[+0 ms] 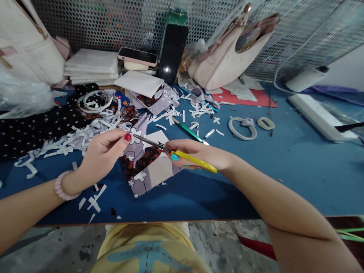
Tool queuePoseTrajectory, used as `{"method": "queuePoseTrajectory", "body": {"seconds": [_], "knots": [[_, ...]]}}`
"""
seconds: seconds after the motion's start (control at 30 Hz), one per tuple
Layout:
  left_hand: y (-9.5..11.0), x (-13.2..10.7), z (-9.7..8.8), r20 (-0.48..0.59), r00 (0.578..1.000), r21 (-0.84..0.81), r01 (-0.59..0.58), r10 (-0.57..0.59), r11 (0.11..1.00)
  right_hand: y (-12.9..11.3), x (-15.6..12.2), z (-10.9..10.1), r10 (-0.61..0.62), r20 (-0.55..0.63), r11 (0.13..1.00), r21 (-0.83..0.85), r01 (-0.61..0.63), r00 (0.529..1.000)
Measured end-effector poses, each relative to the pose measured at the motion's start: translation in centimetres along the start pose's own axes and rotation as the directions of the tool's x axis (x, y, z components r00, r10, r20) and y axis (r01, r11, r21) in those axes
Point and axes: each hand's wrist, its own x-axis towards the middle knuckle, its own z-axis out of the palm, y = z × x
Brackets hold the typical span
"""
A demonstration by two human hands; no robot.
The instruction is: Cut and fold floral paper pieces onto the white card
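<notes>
Above blue tabletop (pixel 284 167) | floral fabric (pixel 138 149) pinched by left hand (pixel 98 157) | yellow-handled scissors (pixel 184 156) clasped in right hand (pixel 199 149), fingers curled | left thumb (pixel 121 146) could be nicked if blades (pixel 146 140) slipped

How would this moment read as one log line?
left hand: pinching floral fabric; right hand: holding yellow-handled scissors; blades: toward left hand; around: white strips

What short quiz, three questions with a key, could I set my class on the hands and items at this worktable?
1. Which hand holds the yellow-handled scissors?
2. True or false: the bead bracelet circles the left wrist.
3. Which lies nearest the scissors: A, the slim green tool; B, the white power strip; C, the pale handbag?

Key: 1. The right hand. 2. True. 3. A.
</notes>
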Motion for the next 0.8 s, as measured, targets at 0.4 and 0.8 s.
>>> {"method": "queuePoseTrajectory", "body": {"seconds": [0.4, 0.8], "knots": [[0.5, 0.2, 0.1, -0.02, 0.998, 0.055, -0.051, 0.052, 0.997, 0.8, 0.3, 0.2, -0.014, 0.048, 0.993, 0.121, 0.008, 0.999], [0.8, 0.2, 0.2, -0.057, 0.998, 0.11, -0.022, 0.028, 0.994, 0.6, -0.1, -1.3, 0.04, 0.053, 0.999, 0.018, -0.041, 0.998]]}}
